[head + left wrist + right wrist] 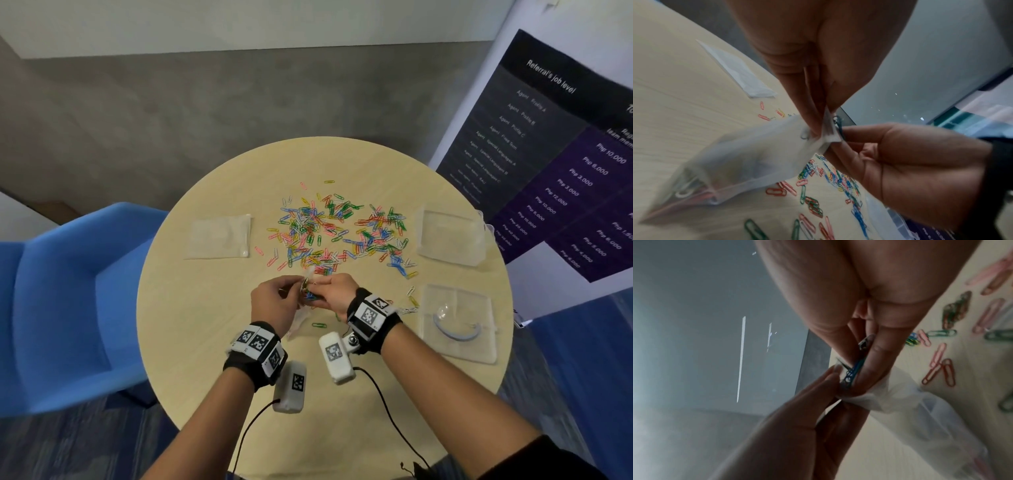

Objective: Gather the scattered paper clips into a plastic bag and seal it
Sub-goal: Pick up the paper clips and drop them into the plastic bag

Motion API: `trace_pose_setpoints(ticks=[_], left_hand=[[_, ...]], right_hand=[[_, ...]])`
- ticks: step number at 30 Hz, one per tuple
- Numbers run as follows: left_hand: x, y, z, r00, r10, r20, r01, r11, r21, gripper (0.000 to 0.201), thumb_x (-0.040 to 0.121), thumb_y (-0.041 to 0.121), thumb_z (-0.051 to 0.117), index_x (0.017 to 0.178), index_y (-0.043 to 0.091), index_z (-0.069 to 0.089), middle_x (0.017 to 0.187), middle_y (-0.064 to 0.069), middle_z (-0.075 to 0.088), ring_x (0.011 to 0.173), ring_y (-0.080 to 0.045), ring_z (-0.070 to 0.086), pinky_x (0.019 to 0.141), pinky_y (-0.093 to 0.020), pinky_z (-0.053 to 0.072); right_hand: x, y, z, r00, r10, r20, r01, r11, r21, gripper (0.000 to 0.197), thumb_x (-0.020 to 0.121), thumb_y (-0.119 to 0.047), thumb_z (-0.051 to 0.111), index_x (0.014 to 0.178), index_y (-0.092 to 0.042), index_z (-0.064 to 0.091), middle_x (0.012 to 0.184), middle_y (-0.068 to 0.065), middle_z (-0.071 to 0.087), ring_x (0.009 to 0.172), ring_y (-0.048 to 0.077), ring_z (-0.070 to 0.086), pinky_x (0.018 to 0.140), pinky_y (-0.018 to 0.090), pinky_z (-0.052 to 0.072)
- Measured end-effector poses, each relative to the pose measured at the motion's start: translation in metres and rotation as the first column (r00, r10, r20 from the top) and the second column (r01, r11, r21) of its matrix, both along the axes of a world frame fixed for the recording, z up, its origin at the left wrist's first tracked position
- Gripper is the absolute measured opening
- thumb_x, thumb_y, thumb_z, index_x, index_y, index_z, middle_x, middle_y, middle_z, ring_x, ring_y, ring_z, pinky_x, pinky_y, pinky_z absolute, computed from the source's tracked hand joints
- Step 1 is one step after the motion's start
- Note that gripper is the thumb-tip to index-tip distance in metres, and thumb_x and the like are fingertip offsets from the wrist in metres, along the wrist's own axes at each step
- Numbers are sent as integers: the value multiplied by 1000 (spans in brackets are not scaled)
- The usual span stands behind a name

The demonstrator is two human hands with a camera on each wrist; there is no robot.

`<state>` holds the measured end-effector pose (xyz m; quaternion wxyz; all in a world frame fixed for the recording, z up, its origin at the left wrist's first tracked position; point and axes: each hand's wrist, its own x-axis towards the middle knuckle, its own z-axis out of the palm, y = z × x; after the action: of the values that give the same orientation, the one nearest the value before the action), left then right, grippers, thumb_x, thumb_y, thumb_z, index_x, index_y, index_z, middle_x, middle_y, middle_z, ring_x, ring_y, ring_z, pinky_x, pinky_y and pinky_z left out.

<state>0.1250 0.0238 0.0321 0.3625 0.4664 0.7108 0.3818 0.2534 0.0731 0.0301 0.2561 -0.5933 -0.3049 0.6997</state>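
Both hands [303, 298] at bag mouth [828, 134], near table edge [150, 342].

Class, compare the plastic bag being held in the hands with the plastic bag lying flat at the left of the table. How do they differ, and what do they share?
The held bag is lifted and crumpled, pinched at its mouth by the left hand; the flat bag lies untouched on the table. The held bag has a few clips at its bottom; the flat bag shows none. The right hand brings blue clips to the held bag only. Both are clear plastic.
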Motion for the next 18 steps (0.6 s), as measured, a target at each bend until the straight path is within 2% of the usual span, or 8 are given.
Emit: trace_pose_setpoints(ticks=[2,4,6,7,9,12,15,18], left_hand=[[0,-1,1,998,-34,-52,34,999,13,15,90,12,65,99,14,78,79,1,73,67,-7,68,74,-34,61],[1,-1,3,995,-72,-70,73,997,7,16,91,13,65,101,14,78,80,0,74,64,-11,70,73,-34,61],[2,-2,4,991,-102,-82,102,995,2,16,91,15,65,102,15,77,80,0,75,61,-11,70,72,-33,61],[2,-2,5,991,-105,-87,106,994,2,16,91,16,66,102,14,77,80,1,75,60,-11,70,71,-33,61],[2,-2,4,992,-93,-82,93,996,3,16,91,16,66,102,14,77,78,2,73,60,-11,70,71,-34,61],[1,0,4,993,-77,-85,78,997,4,16,91,16,66,102,14,77,76,2,73,60,-3,68,71,-29,60],[2,0,8,994,-72,-84,74,997,11,15,91,16,67,101,12,77,79,-1,73,59,11,62,60,-5,48],[5,1,8,997,-52,-62,53,999,11,16,91,12,66,103,9,77,83,-4,73,59,9,62,58,0,42]], right_hand=[[-2,5,3,996,31,80,-33,999,24,22,90,0,60,108,11,65,107,24,67,95,36,68,89,45,55],[-3,8,6,987,87,135,-92,995,34,21,91,-8,58,107,5,65,99,12,65,93,26,64,93,46,54],[-6,9,15,990,86,111,-86,996,-7,10,92,-7,54,90,-8,63,89,6,59,90,24,59,94,43,53],[-8,9,16,995,48,90,-45,998,-32,16,91,-2,51,80,-11,59,83,6,57,86,25,59,91,41,54],[-12,6,17,992,9,126,-8,1000,-10,26,87,10,44,68,-4,55,70,10,55,74,25,58,83,38,55],[-19,4,17,952,165,256,-192,978,82,19,83,12,43,78,7,61,69,14,56,71,26,56,68,35,49],[-22,3,24,807,292,513,-410,902,132,15,83,1,50,80,-4,64,76,10,61,73,25,56,59,22,44],[-26,3,31,659,313,684,-527,841,123,6,86,-5,54,85,-9,59,92,9,62,85,26,59,68,28,49]])
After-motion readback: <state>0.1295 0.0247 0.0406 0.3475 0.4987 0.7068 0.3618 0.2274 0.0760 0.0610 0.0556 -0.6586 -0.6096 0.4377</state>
